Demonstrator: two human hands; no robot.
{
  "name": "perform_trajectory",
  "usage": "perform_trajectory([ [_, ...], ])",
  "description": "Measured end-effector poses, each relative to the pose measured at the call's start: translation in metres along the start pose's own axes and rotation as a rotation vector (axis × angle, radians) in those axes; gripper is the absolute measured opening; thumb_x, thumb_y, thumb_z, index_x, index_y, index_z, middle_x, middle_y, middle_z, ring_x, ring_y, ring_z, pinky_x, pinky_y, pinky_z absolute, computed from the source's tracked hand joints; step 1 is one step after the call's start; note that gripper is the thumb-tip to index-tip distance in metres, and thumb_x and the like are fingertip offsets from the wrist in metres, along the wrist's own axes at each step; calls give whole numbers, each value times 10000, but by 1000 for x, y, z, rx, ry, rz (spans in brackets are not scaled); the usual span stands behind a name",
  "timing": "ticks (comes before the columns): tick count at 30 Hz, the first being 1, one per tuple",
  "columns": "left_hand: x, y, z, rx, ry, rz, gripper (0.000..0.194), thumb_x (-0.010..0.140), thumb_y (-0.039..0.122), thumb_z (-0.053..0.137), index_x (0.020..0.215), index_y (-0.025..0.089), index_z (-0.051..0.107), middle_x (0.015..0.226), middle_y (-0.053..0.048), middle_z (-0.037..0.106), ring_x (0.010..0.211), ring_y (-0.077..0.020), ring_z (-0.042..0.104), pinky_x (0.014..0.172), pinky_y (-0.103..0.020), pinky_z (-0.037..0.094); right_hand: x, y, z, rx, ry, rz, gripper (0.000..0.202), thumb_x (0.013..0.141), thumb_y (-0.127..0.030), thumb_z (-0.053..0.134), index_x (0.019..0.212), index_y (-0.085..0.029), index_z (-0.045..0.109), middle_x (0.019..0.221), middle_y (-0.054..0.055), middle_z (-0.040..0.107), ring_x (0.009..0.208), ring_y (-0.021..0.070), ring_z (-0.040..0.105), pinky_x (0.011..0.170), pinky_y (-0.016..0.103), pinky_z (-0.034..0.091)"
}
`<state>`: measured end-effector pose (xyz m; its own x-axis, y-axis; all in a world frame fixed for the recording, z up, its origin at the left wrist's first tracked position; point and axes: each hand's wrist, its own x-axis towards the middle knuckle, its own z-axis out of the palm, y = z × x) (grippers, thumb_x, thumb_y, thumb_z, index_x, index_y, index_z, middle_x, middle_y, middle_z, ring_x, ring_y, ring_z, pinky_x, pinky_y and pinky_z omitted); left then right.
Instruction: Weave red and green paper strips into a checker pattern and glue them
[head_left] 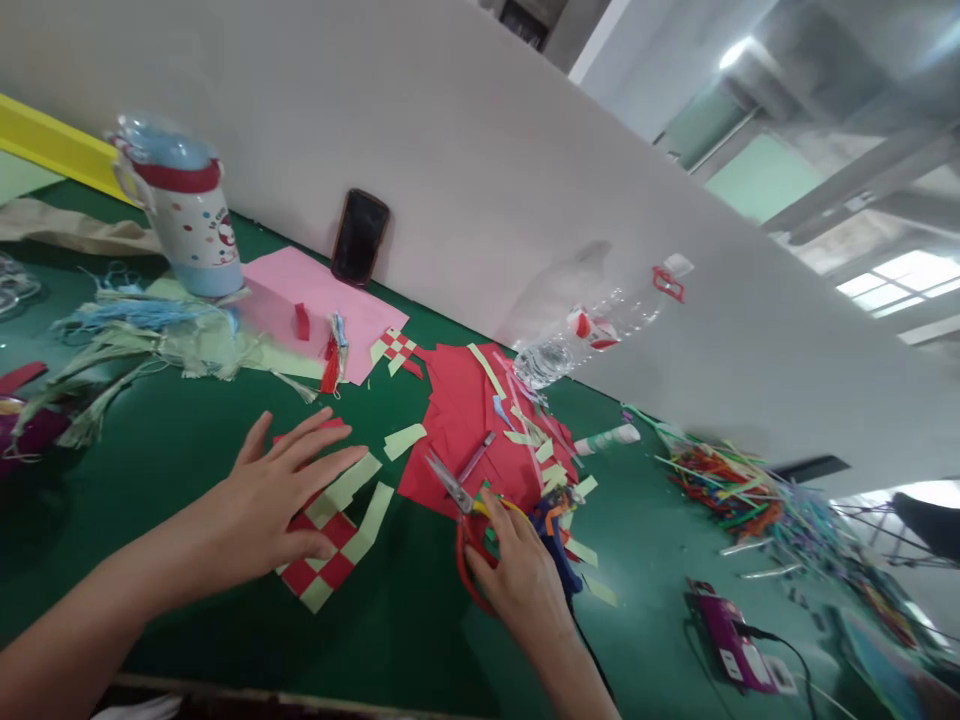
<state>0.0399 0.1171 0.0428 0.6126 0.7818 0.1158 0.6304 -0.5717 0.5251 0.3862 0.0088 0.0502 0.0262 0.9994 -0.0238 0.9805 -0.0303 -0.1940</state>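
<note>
My left hand (pixel 259 510) lies with its fingers spread over a woven piece of red and pale green paper strips (pixel 335 568), covering part of it. Loose strip ends stick out past the fingertips. My right hand (pixel 525 575) grips the red and yellow handles of a pair of scissors (pixel 452 487). The blades point up and left over a pile of red paper sheets (pixel 457 400). A slim pen-like stick (pixel 476 457) lies on the red sheets beside the blades. Just right of my right hand is a dark blue object (pixel 555 545), partly hidden, its kind unclear.
Along the wall stand a water bottle (pixel 199 235), a phone (pixel 360 238) and a tilted clear plastic bottle (pixel 577 340). Pink paper (pixel 289 290) holds a red tassel (pixel 331 365). Pale threads (pixel 165 335) lie left. Colourful strips (pixel 742 490) and a purple device with a cable (pixel 727 635) are right.
</note>
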Motion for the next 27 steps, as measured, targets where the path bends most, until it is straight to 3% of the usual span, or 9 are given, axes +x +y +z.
perform_trajectory([
  [3, -27, -3, 10, 150, 169, 39, 573, 933, 478, 640, 1484, 398, 504, 1627, -22, 479, 1576, -333, 265, 1279, -619, 100, 0, 2, 8, -15, 33, 8, 600, 896, -233, 603, 1486, -156, 519, 1312, 184, 679, 1219, 357, 648, 1029, 528, 557],
  [6, -54, 4, 25, 215, 245, 147, 376, 985, 390, 558, 1354, 377, 628, 1445, 5, 655, 1477, -238, 446, 1299, -464, 145, 3, 3, 15, -9, 35, 34, 601, 917, -265, 601, 1493, -124, 507, 1326, 204, 668, 1233, 362, 638, 1042, 523, 542],
  [9, -71, 16, 39, 332, 200, 249, 476, 965, 304, 563, 1436, 364, 575, 1503, 25, 623, 1469, -229, 453, 1307, -438, 26, 5, 0, 15, -17, 13, 54, 588, 946, -286, 584, 1498, -104, 499, 1323, 215, 665, 1213, 358, 640, 1033, 522, 534],
  [12, -79, 24, 45, 402, 174, 314, 575, 927, 374, 636, 1491, 346, 528, 1496, 6, 634, 1416, -263, 524, 1298, -456, -54, 3, -10, 7, -67, -13, 38, 543, 928, -269, 630, 1448, -130, 557, 1262, 200, 693, 1157, 367, 648, 987, 527, 540],
  [15, -86, 20, 48, 403, 146, 332, 675, 883, 471, 698, 1516, 346, 499, 1462, -5, 661, 1353, -296, 591, 1290, -468, -95, -2, -30, -6, -84, 48, -16, 379, 939, -235, 627, 1309, -161, 661, 1227, 190, 700, 1154, 379, 623, 981, 539, 524],
  [19, -99, 8, 58, 363, 105, 312, 719, 868, 469, 725, 1533, 373, 469, 1448, -3, 668, 1328, -298, 618, 1284, -479, -117, -7, -66, -10, 167, 77, -173, 268, 999, -193, 536, 1218, -206, 691, 1152, 130, 696, 1080, 282, 642, 962, 445, 537],
  [23, -108, 0, 71, 337, 92, 281, 659, 857, 421, 737, 1482, 408, 527, 1473, -14, 645, 1358, -301, 598, 1275, -494, -136, 7, -103, 3, 298, 33, -279, 257, 965, -293, 672, 1202, -204, 712, 1238, 121, 656, 1150, 291, 588, 1023, 459, 501],
  [27, -108, -4, 76, 298, 87, 267, 612, 845, 384, 747, 1432, 410, 578, 1463, -18, 656, 1368, -306, 590, 1267, -525, -147, 29, -131, 21, 314, -10, -221, 264, 900, -417, 773, 1063, -209, 760, 1351, 120, 613, 1262, 347, 504, 1061, 533, 456],
])
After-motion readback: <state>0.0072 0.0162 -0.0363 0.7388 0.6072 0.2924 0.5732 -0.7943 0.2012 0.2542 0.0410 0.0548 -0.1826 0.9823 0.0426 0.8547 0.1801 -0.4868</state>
